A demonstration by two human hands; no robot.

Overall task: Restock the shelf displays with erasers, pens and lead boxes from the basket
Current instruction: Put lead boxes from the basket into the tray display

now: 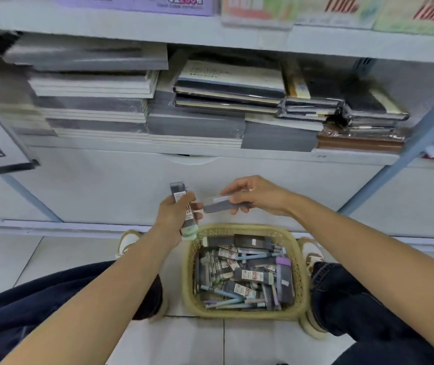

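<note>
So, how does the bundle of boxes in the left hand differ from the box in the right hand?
The left hand grips several lead boxes stacked together; the right hand pinches a single lead box. The stack stands nearly upright; the single box lies almost level, its end toward the left hand. Both are slim, dark, white-labelled, held near the basket.

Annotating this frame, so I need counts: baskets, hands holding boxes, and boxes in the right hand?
Basket: 1
Hands holding boxes: 2, left hand and right hand
Box in the right hand: 1
Total: 4
The stack in the left hand is too bunched to count.
</note>
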